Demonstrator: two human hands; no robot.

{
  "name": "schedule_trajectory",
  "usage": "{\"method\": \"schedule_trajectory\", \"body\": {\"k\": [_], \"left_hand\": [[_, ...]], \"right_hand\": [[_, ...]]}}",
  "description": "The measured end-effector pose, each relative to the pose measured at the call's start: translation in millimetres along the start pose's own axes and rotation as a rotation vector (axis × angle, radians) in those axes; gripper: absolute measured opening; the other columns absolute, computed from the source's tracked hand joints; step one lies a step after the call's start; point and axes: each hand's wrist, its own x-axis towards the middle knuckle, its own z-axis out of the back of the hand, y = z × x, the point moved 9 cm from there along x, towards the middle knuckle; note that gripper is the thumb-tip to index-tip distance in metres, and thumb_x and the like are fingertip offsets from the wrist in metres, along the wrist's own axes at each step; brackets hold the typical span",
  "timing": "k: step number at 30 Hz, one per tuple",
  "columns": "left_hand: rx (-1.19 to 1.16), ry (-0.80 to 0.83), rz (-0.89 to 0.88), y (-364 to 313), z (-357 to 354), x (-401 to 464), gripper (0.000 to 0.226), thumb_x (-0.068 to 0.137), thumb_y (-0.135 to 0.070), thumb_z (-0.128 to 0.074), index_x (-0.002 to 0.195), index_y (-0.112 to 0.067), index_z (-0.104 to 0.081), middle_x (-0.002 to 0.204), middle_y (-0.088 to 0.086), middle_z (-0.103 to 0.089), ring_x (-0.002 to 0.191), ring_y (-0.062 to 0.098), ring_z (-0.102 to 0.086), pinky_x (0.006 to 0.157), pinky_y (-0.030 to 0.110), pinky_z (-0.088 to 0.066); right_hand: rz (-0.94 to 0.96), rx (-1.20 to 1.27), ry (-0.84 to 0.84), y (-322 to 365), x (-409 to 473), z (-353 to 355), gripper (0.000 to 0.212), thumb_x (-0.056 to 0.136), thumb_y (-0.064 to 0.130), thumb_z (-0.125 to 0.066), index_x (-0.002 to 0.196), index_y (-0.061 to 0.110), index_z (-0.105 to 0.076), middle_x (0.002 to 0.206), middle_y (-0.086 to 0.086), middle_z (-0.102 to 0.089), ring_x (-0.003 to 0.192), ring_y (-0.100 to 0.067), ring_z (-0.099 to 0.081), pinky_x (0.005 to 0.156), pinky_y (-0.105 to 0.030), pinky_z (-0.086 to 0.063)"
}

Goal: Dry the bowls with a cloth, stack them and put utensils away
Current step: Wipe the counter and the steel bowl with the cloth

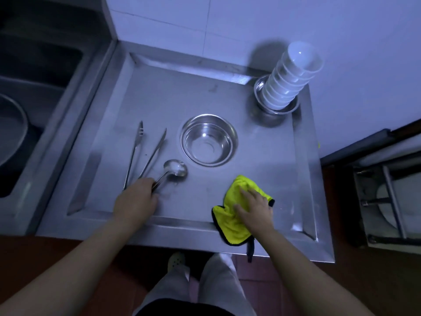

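On the steel counter my left hand grips the handle of a metal ladle whose bowl lies on the surface. Just left of it lie metal tongs, spread apart. My right hand rests with straight fingers on a yellow cloth that hangs over the counter's front edge. A steel bowl stands upright in the middle. At the back right, several white bowls are stacked in another steel bowl, and the stack leans to the right.
A dark sink with a round metal rim in it lies to the left. A tiled wall stands behind the counter. A metal rack sits lower on the right. My legs and one shoe show below the front edge.
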Motion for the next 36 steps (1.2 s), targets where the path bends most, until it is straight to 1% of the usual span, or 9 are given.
{"method": "schedule_trajectory", "body": {"k": [3, 9, 13, 18, 21, 24, 27, 32, 36], "left_hand": [[0.029, -0.043, -0.046, -0.9, 8.3, -2.9, 0.021, 0.083, -0.016, -0.054, 0.103, -0.01, -0.059, 0.107, 0.011, -0.061, 0.102, 0.032, -0.058, 0.077, 0.043, -0.048], [0.089, -0.112, -0.229, -27.1, 19.8, -10.4, 0.028, 0.066, -0.016, -0.049, 0.087, -0.006, -0.064, 0.085, 0.014, -0.063, 0.077, 0.036, -0.064, 0.054, 0.043, -0.053], [0.058, -0.106, -0.346, -63.0, 33.4, -16.0, 0.036, 0.076, -0.024, -0.044, 0.102, -0.011, -0.064, 0.098, 0.01, -0.065, 0.087, 0.034, -0.064, 0.065, 0.037, -0.051], [-0.185, 0.048, -0.364, -126.7, 43.6, -19.0, 0.034, 0.088, -0.02, -0.053, 0.121, -0.026, -0.056, 0.118, -0.008, -0.062, 0.107, 0.017, -0.057, 0.084, 0.026, -0.041], [-0.342, 0.124, -0.521, -186.3, 52.5, -26.9, 0.039, 0.086, -0.014, -0.056, 0.124, -0.027, -0.057, 0.116, -0.011, -0.06, 0.104, 0.007, -0.057, 0.083, 0.02, -0.039], [-0.425, 0.22, -0.748, -246.9, 69.6, -42.5, 0.052, 0.077, -0.007, -0.063, 0.125, -0.026, -0.057, 0.105, -0.016, -0.058, 0.094, -0.007, -0.05, 0.086, 0.013, -0.041], [-0.461, 0.415, -0.764, -266.1, 67.5, -51.4, 0.044, 0.062, -0.011, -0.058, 0.1, -0.034, -0.062, 0.087, -0.019, -0.065, 0.08, -0.006, -0.059, 0.075, 0.017, -0.047], [-0.176, 0.153, -0.611, -243.7, 68.2, -46.2, 0.012, 0.071, -0.032, -0.062, 0.075, -0.03, -0.05, 0.072, -0.006, -0.061, 0.073, 0.017, -0.061, 0.059, 0.029, -0.044], [-0.126, -0.042, -0.555, -231.6, 76.6, -47.1, 0.015, 0.074, -0.017, -0.052, 0.084, -0.024, -0.059, 0.077, -0.002, -0.064, 0.074, 0.023, -0.061, 0.06, 0.031, -0.046]], "right_hand": [[-0.103, -0.02, -0.193, -23.5, 9.4, 29.8, 0.053, 0.092, 0.036, -0.054, 0.14, 0.015, -0.042, 0.142, -0.007, -0.042, 0.129, -0.027, -0.037, 0.1, -0.038, -0.029], [-0.105, -0.19, -0.03, -29.2, 19.5, 28.4, 0.029, 0.09, 0.029, -0.056, 0.115, 0.015, -0.059, 0.121, -0.009, -0.055, 0.119, -0.027, -0.046, 0.089, -0.032, -0.035], [0.026, 0.223, -0.199, -9.3, 3.7, 69.1, 0.029, 0.072, 0.021, -0.058, 0.094, 0.006, -0.068, 0.096, -0.012, -0.062, 0.099, -0.03, -0.054, 0.078, -0.03, -0.035], [0.092, 0.726, -0.109, 22.6, -38.2, 128.3, 0.009, 0.058, 0.017, -0.047, 0.062, 0.02, -0.056, 0.059, 0.002, -0.051, 0.057, -0.009, -0.044, 0.054, -0.027, -0.034], [0.196, 0.783, -0.064, 45.2, -63.6, 164.3, 0.018, 0.057, 0.011, -0.044, 0.061, 0.019, -0.059, 0.061, -0.001, -0.06, 0.059, -0.008, -0.051, 0.054, -0.023, -0.039], [0.298, 0.814, -0.053, 58.3, -85.9, 199.4, 0.023, 0.059, 0.003, -0.042, 0.068, 0.009, -0.063, 0.074, -0.021, -0.065, 0.07, -0.017, -0.058, 0.063, -0.028, -0.044], [0.332, 0.836, -0.14, 53.5, -104.4, 236.6, 0.022, 0.062, -0.002, -0.044, 0.075, -0.001, -0.062, 0.076, -0.025, -0.063, 0.07, -0.016, -0.057, 0.063, -0.028, -0.046], [0.312, 0.762, -0.258, 26.4, -119.7, 269.1, 0.02, 0.067, -0.002, -0.05, 0.071, 0.01, -0.064, 0.054, 0.008, -0.054, 0.048, -0.006, -0.048, 0.048, -0.019, -0.039], [0.334, 0.671, -0.367, 2.8, -121.6, 279.5, 0.027, 0.06, 0.002, -0.053, 0.058, 0.027, -0.062, 0.074, 0.002, -0.055, 0.049, -0.017, -0.053, 0.049, -0.031, -0.044]]}}
